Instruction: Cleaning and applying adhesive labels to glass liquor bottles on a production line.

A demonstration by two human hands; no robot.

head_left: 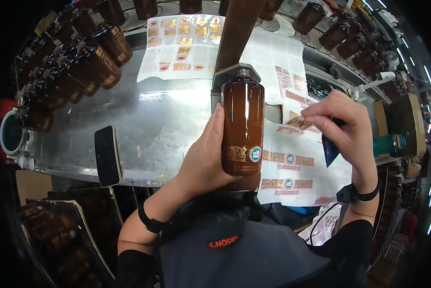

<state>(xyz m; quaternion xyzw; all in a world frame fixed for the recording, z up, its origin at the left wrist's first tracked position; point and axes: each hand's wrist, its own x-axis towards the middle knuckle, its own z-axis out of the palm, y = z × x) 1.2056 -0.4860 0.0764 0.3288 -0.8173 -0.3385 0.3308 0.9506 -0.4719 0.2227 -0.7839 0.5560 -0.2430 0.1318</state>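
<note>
A brown glossy bottle (243, 115) stands before me, with gold characters and a round green-and-white emblem low on its front. My left hand (201, 156) is closed around its left side and lower part. Off to the right, my right hand (347, 117) pinches a small gold-and-pink decal (294, 125) between thumb and fingertips, apart from the bottle. A dark blue flat scraper (329, 151) sticks out below the same hand, tucked against the palm. Beneath that hand lies a white decal sheet (299, 173) with rows of gold characters and green emblems.
Rows of brown bottles (95, 65) crowd the metal table (143, 115) at the left, with more along the back. A phone (108, 156) lies near the front edge. Another decal sheet (182, 48) is behind it. A brown post (237, 33) rises behind the bottle.
</note>
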